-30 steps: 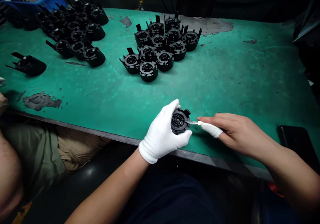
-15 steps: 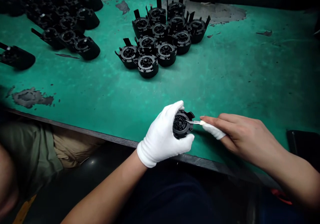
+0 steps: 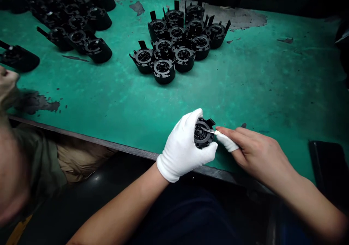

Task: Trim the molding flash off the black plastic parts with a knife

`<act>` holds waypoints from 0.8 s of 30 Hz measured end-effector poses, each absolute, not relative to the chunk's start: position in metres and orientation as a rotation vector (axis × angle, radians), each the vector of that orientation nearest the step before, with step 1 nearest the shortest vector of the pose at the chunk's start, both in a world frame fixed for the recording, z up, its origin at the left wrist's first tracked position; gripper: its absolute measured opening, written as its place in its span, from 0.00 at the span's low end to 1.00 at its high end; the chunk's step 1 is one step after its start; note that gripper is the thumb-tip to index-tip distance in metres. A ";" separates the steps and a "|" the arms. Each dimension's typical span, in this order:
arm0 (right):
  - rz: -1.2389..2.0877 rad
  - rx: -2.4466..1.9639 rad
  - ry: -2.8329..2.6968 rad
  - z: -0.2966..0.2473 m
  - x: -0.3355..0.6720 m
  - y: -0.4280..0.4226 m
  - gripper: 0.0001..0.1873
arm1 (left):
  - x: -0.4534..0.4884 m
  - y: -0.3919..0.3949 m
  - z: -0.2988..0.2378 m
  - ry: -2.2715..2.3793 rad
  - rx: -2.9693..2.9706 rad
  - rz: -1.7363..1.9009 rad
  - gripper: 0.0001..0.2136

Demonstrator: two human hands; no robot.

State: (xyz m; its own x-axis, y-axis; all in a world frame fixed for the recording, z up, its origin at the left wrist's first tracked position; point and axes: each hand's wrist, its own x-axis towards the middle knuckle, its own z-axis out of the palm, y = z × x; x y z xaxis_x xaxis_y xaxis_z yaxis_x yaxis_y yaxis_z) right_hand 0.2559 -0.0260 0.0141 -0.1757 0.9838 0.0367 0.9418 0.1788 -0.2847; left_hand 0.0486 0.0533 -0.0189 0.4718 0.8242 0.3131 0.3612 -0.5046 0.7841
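My left hand, in a white glove, is wrapped round a round black plastic housing above the table's front edge. The housing's ringed face, with small holes and raised tabs, is turned up toward me. My right hand is bare except for a white cover on the thumb. Its thumb and forefinger pinch a small knife with a thin metal blade. The blade's tip lies over the inner ring of the housing; whether it touches cannot be made out. Most of the knife's handle is hidden by my fingers.
On the green table stands a cluster of similar black housings. Taller black parts crowd the back left, and one lone part lies at far left. A co-worker's hand is at the left edge. A dark flat object lies right.
The knife tip has shifted across the housing's face toward its upper inner ring, my right hand closer to the left. At the left, a co-worker's hand has come into view over the table.
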 end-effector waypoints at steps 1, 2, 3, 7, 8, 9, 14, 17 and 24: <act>0.262 -1.888 -2.243 0.014 0.254 -0.027 0.21 | 0.048 0.053 -0.019 0.977 2.071 0.927 0.37; 0.238 -1.909 -2.248 0.014 0.252 -0.027 0.21 | 0.048 0.053 -0.019 0.979 2.071 0.930 0.37; 0.222 -1.924 -2.251 0.014 0.251 -0.028 0.21 | 0.048 0.053 -0.019 0.985 2.072 0.932 0.36; 0.225 -1.906 -2.230 0.013 0.249 -0.032 0.21 | 0.049 0.053 -0.019 0.994 2.085 0.950 0.36; 0.232 -1.899 -2.219 0.012 0.249 -0.033 0.20 | 0.049 0.053 -0.019 0.990 2.086 0.948 0.36; 0.234 -1.893 -2.211 0.012 0.250 -0.033 0.20 | 0.049 0.053 -0.018 0.989 2.085 0.942 0.36; 0.230 -1.875 -2.193 0.011 0.251 -0.034 0.20 | 0.049 0.054 -0.017 1.005 2.075 0.915 0.37; 0.238 -1.872 -2.200 0.011 0.253 -0.033 0.19 | 0.049 0.054 -0.017 1.007 2.066 0.911 0.37; 0.311 -1.850 -2.215 0.011 0.254 -0.032 0.19 | 0.050 0.054 -0.017 1.022 2.065 0.899 0.36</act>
State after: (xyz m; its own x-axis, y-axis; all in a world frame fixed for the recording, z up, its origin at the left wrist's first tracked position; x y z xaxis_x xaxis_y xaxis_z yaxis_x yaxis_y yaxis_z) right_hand 0.2536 -0.0323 0.0108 -0.1708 0.9842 0.0463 0.9334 0.1767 -0.3124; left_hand 0.0496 0.0542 -0.0172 0.4594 0.8410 0.2858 0.3907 -0.4803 0.7853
